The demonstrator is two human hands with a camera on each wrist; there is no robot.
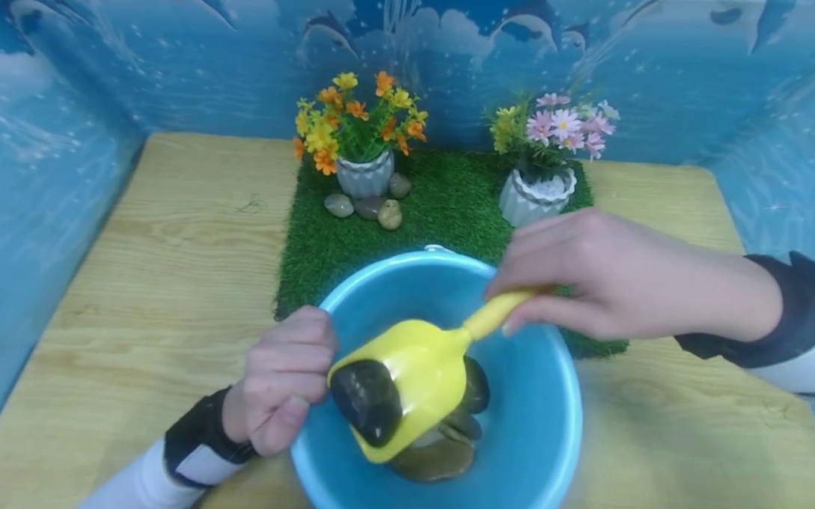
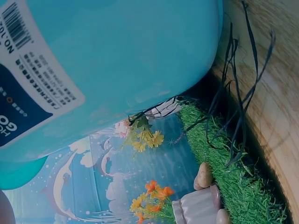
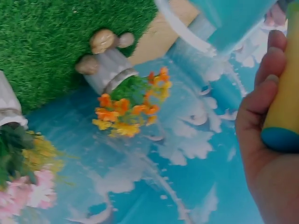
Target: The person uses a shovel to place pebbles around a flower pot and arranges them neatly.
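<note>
A blue bucket (image 1: 569,399) stands in front of me, and my left hand (image 1: 282,382) grips its left rim with curled fingers. My right hand (image 1: 593,278) holds the handle of a yellow toy shovel (image 1: 433,370) above the bucket's opening. On the shovel's blade lies a dark, smooth stone (image 1: 367,402), near the front edge on the left hand's side. Several more stones (image 1: 436,460) lie at the bottom of the bucket, partly hidden by the blade. In the right wrist view the fingers wrap round the handle (image 3: 286,107), whose end is blue.
Behind the bucket, a green turf mat (image 1: 446,201) bears a pot of orange flowers (image 1: 366,175) with several pebbles (image 1: 390,215) round it, and a pot of pink flowers (image 1: 536,194). Blue dolphin-print walls (image 1: 239,73) enclose the wooden table (image 1: 165,270). Dark strands (image 2: 238,88) hang by the bucket.
</note>
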